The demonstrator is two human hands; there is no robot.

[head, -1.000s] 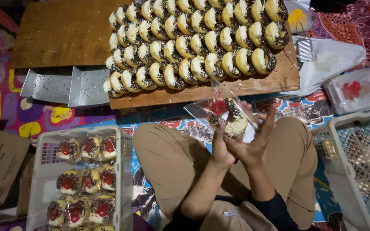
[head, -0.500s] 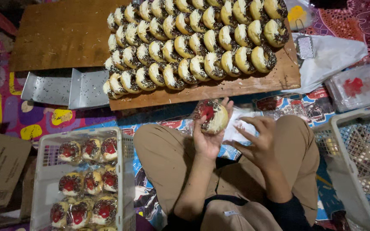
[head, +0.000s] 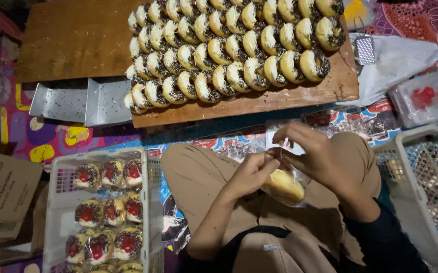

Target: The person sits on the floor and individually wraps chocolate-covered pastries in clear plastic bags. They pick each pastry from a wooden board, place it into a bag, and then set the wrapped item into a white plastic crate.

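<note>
Over my lap, both hands work on one doughnut [head: 283, 186] inside a clear plastic bag [head: 300, 178]. My left hand [head: 252, 173] pinches the bag at its top edge, and my right hand [head: 314, 154] grips the bag from the right with fingers curled over it. The doughnut's pale underside faces up. On a wooden board [head: 67, 40] ahead, several rows of doughnuts [head: 229, 50] with white and dark toppings lie closely packed.
A white plastic crate [head: 52, 212] at my left holds bagged doughnuts with red centres. Another white crate [head: 426, 187] stands at my right. A metal tray [head: 82, 103], a cardboard box [head: 1, 192], a plastic sheet with a grater [head: 365, 49] and a clear box [head: 424, 98] surround me.
The doughnut came down from in front of the board to my lap and turned its topping side away. Both hands closed in on the bag around it.
</note>
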